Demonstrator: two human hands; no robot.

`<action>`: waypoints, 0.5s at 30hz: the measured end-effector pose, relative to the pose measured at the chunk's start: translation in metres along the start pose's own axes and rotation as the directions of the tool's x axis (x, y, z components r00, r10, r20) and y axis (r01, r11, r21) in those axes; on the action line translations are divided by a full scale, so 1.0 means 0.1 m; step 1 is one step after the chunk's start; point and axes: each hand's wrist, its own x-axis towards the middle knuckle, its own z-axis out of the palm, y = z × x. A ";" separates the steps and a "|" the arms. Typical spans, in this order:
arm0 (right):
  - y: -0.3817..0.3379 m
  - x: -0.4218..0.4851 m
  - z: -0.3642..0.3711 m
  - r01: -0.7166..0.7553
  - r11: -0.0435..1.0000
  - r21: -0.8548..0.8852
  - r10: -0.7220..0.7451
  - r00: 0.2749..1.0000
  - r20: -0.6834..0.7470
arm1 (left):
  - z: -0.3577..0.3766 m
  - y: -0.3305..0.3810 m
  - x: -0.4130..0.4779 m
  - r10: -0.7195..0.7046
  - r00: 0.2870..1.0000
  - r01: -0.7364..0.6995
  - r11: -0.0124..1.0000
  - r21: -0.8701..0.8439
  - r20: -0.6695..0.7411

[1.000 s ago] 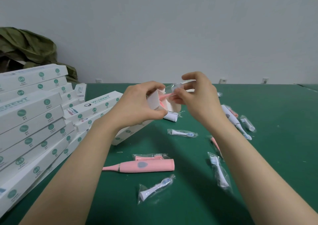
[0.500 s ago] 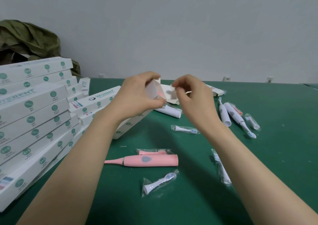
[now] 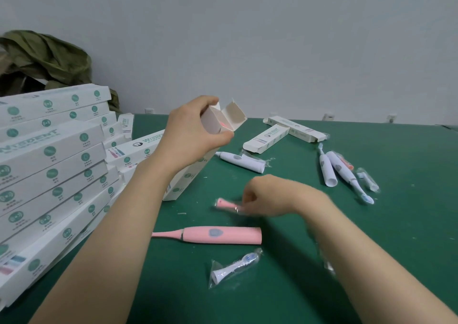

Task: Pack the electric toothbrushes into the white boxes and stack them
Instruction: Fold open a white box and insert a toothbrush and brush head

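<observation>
My left hand (image 3: 192, 131) grips a long white box (image 3: 214, 123) near its top; the box stands tilted with its end flap open, and something pink shows inside. My right hand (image 3: 266, 194), blurred, is low over the green table, fingers closed on a pink brush head in a clear bag (image 3: 226, 204). A pink toothbrush handle (image 3: 210, 235) lies in front of it. A bagged white brush head (image 3: 235, 266) lies nearer to me.
A tall pile of closed white boxes (image 3: 49, 175) fills the left side. Two more boxes (image 3: 269, 137) lie at the back. A white handle (image 3: 239, 161) and two white toothbrushes (image 3: 334, 168) lie on the table (image 3: 371, 237) at right. A green cloth bag (image 3: 47, 58) sits behind the pile.
My right hand has left the box's open end and dropped to the table, closing on the bagged pink brush head. My left hand still holds the box, now with its flap open.
</observation>
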 end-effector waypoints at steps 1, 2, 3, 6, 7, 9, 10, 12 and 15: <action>0.06 -0.06 -0.10 0.027 0.994 0.102 -0.026 1.000 -0.011 | 0.01 0.00 0.00 0.006 1.000 -0.006 1.000 -0.001 0.007; 0.12 -0.15 -0.21 0.063 0.954 0.295 -0.058 0.998 -0.027 | 0.03 0.01 0.00 0.016 1.000 -0.016 1.000 0.002 0.014; 0.17 -0.24 -0.31 0.100 0.852 0.514 -0.091 0.995 -0.042 | 0.04 0.01 0.00 0.025 0.999 -0.025 1.000 0.010 0.021; 0.21 -0.40 -0.44 0.182 0.546 0.818 -0.135 0.982 -0.128 | 0.10 0.05 0.00 0.043 0.997 -0.046 0.998 0.035 0.065; 0.18 -0.40 -0.44 0.198 0.519 0.832 -0.112 0.980 -0.164 | 0.12 0.06 -0.01 0.048 0.995 -0.051 0.998 0.041 0.084; 0.10 -0.35 -0.43 0.243 0.444 0.862 -0.047 0.967 -0.249 | 0.15 0.06 -0.02 0.055 0.993 -0.058 0.998 0.030 0.104; 0.08 -0.33 -0.44 0.271 0.376 0.886 -0.009 0.957 -0.289 | 0.15 0.06 -0.03 0.054 0.994 -0.056 0.998 0.016 0.097; 0.08 -0.31 -0.48 0.339 0.268 0.902 0.098 0.922 -0.375 | 0.14 0.05 -0.04 0.060 0.996 -0.060 0.998 0.002 0.071; 0.17 -0.30 -0.49 0.376 0.498 0.782 0.316 0.761 -0.567 | 0.13 0.06 -0.04 0.056 0.996 -0.058 0.998 0.018 0.069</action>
